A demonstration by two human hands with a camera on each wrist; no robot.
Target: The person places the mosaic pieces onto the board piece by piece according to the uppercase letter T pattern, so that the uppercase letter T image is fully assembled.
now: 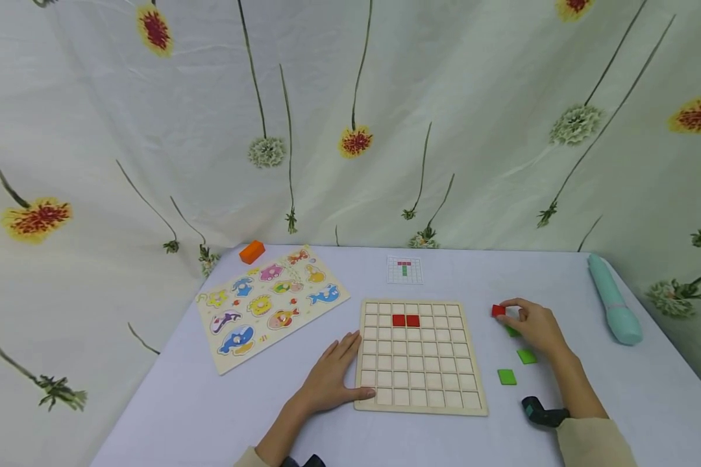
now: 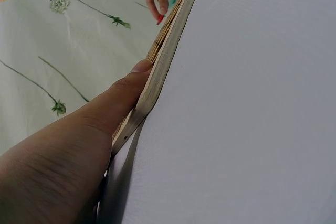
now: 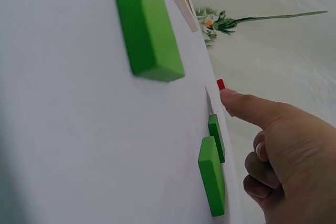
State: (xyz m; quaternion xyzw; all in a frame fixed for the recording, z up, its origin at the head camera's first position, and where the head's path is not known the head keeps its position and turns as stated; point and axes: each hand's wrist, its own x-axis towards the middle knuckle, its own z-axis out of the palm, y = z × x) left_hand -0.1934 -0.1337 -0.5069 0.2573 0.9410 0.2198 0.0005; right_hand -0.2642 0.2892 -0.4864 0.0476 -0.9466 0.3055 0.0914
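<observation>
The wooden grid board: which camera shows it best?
The head view: it shows nearly the whole grid board, with two red tiles in it. The left wrist view shows an edge touched by the left hand; the right wrist view, just a sliver.

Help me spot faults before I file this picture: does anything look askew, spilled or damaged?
Nothing looks spilled or damaged. The only slight oddity is the animal puzzle, which lies at a clear slant while the grid board to its right sits nearly straight.
</observation>
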